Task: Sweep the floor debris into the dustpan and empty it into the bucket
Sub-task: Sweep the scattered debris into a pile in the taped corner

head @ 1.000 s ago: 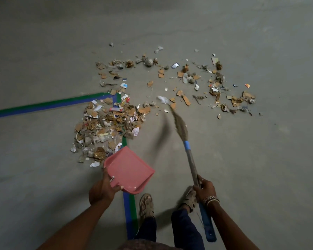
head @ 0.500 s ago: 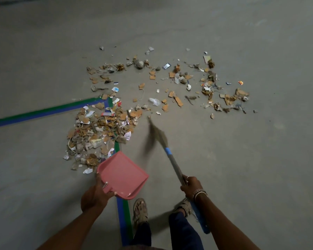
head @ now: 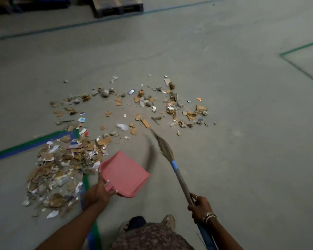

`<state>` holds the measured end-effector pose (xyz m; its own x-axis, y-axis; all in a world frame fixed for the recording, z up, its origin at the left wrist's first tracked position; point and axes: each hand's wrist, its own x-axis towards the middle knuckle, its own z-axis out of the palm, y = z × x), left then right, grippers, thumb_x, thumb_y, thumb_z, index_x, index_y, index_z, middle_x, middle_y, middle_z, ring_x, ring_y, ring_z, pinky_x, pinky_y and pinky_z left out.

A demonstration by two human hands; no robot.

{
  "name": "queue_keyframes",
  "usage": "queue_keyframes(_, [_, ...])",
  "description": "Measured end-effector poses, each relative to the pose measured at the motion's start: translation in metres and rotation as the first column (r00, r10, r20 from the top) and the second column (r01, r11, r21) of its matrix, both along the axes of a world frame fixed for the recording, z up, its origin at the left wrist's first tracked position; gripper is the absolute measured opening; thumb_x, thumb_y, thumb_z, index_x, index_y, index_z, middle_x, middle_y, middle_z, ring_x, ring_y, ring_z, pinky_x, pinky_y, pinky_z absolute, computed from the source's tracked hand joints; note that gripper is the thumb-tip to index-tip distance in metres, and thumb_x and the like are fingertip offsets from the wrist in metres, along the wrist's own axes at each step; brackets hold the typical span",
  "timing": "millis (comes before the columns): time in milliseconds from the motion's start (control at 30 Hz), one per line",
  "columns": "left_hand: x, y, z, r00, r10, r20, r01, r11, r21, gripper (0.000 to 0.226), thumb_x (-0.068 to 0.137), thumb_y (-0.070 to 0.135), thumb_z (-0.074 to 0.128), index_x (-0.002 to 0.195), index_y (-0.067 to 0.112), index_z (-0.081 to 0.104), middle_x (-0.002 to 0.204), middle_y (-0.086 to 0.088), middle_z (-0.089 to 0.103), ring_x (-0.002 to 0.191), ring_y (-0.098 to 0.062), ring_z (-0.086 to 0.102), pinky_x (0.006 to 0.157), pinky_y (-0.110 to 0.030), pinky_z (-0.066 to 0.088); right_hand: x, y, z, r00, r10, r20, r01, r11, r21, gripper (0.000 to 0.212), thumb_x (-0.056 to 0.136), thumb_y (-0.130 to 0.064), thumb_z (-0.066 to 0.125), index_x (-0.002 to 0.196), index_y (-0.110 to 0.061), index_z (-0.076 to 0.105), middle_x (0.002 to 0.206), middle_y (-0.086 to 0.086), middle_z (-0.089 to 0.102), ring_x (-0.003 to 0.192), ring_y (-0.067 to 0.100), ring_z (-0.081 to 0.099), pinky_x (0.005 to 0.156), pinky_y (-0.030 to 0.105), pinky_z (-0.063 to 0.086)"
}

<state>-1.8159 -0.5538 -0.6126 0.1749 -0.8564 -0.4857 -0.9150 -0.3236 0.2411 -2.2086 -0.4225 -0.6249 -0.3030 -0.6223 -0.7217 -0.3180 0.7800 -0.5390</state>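
My left hand [head: 96,193] grips the near edge of a pink dustpan [head: 124,173], held just right of a dense pile of cardboard and paper debris [head: 61,168]. My right hand [head: 200,207] grips the handle of a grass broom [head: 170,156]. The broom's bristle tip reaches toward thinner scattered debris [head: 152,105] farther out on the floor. No bucket is in view.
The grey concrete floor carries blue-green tape lines [head: 25,146] running left and toward me under the pile. A wooden pallet [head: 117,5] stands at the far top edge. Another tape line [head: 300,49] marks the far right. My feet [head: 167,221] are at the bottom centre.
The broom has swung back out to the right toward the scattered debris after a stroke inward. The view has tilted up, showing the pallet. The dustpan stays beside the pile.
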Motion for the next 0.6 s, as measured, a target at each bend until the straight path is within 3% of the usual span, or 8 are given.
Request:
queue_keyframes(133, [-0.058, -0.026, -0.001, 0.997, -0.077, 0.004, 0.077, 0.997, 0.013, 0.117, 0.071, 0.070, 0.071, 0.157, 0.035, -0.001, 0.113, -0.014, 0.068, 0.100, -0.036, 0.067, 0.081, -0.040, 0.053, -0.059, 0.001, 0.007, 0.962, -0.270, -0.039, 0.269, 0.963, -0.027, 0.061, 0.081, 0.004, 0.063, 0.141, -0.006, 0.051, 0.063, 0.017, 0.065, 0.044, 0.025, 0.057, 0.041, 0.032, 0.049])
queue_keyframes(267, [-0.115, -0.052, -0.008, 0.986, -0.164, 0.032, 0.163, 0.986, 0.021, 0.114, 0.079, 0.068, 0.066, 0.158, 0.030, -0.007, 0.119, -0.015, 0.066, 0.104, -0.035, 0.065, 0.082, -0.038, 0.051, -0.118, -0.013, 0.006, 0.899, -0.429, -0.090, 0.426, 0.903, -0.051, 0.061, 0.079, 0.006, 0.066, 0.139, -0.003, 0.053, 0.058, 0.016, 0.064, 0.040, 0.026, 0.056, 0.041, 0.033, 0.050])
queue_keyframes(600, [-0.216, -0.132, -0.052, 0.985, -0.171, 0.014, 0.170, 0.984, 0.062, 0.098, 0.072, 0.063, 0.076, 0.150, 0.028, 0.027, 0.113, -0.011, 0.070, 0.101, -0.034, 0.067, 0.078, -0.036, 0.051, -0.270, -0.113, -0.010, 0.818, -0.548, -0.174, 0.548, 0.835, -0.052, 0.062, 0.078, 0.004, 0.068, 0.138, -0.006, 0.053, 0.064, 0.017, 0.065, 0.043, 0.026, 0.057, 0.046, 0.034, 0.053])
